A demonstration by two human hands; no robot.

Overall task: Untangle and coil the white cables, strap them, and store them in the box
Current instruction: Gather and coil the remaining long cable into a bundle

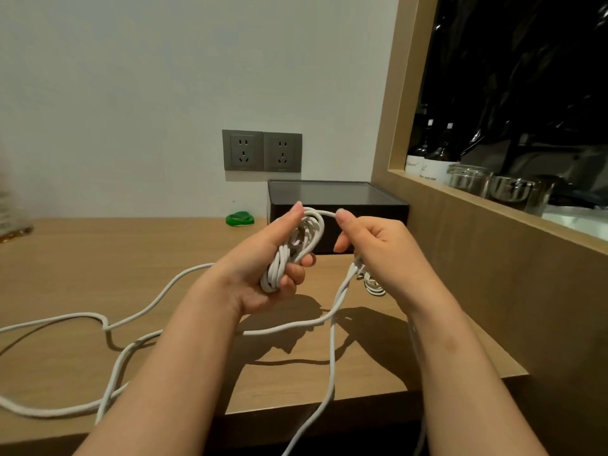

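Observation:
My left hand [263,258] grips a bundle of white cable loops [296,248] held upright above the desk, fingers curled round its lower end. My right hand [371,245] pinches the top strand of the same cable just right of the bundle. The loose white cable [131,324] trails from my hands down across the wooden desk and over its front edge. A second small coiled white cable [375,286] lies on the desk under my right hand. The dark box [362,195] stands behind my hands against the wall.
A roll of green strap tape [240,218] lies on the desk [98,258] left of the box. Two wall sockets [261,151] sit above it. A wooden-framed recess [477,199] at right holds bottles and glass jars.

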